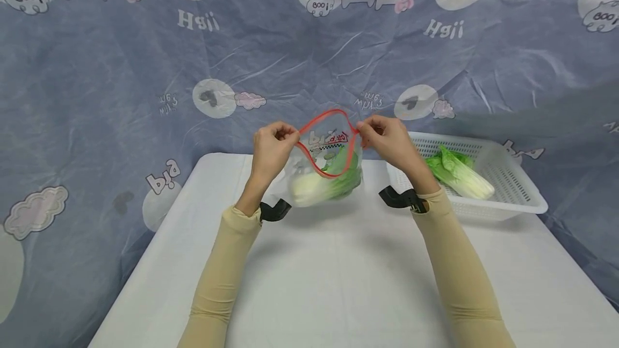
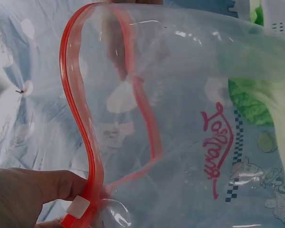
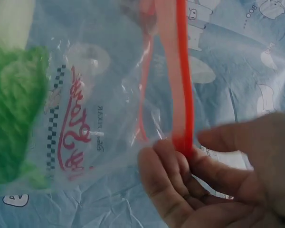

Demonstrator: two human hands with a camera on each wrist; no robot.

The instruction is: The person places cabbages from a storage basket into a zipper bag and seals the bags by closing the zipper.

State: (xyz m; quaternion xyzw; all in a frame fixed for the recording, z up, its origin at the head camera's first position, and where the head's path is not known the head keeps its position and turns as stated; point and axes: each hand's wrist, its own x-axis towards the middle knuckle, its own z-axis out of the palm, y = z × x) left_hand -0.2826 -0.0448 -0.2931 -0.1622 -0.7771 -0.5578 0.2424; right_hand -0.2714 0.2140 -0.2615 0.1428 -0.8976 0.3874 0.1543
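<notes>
A clear zip bag [image 1: 314,162] with a red rim hangs above the table, its mouth spread apart. Inside it lies a head of Chinese cabbage [image 1: 319,187], pale stem to the left and green leaves to the right. My left hand [image 1: 273,149] pinches the left end of the rim, close to a white slider [image 2: 78,207] in the left wrist view. At the opposite end, my right hand [image 1: 387,138] pinches the rim between thumb and fingers. Red lettering and a checkered strip are printed on the bag.
A white perforated basket [image 1: 517,197] stands at the table's back right, behind my right forearm, holding more Chinese cabbage [image 1: 459,173]. The white-covered table [image 1: 309,283] reaches back to a printed blue-grey cloth [image 1: 96,95].
</notes>
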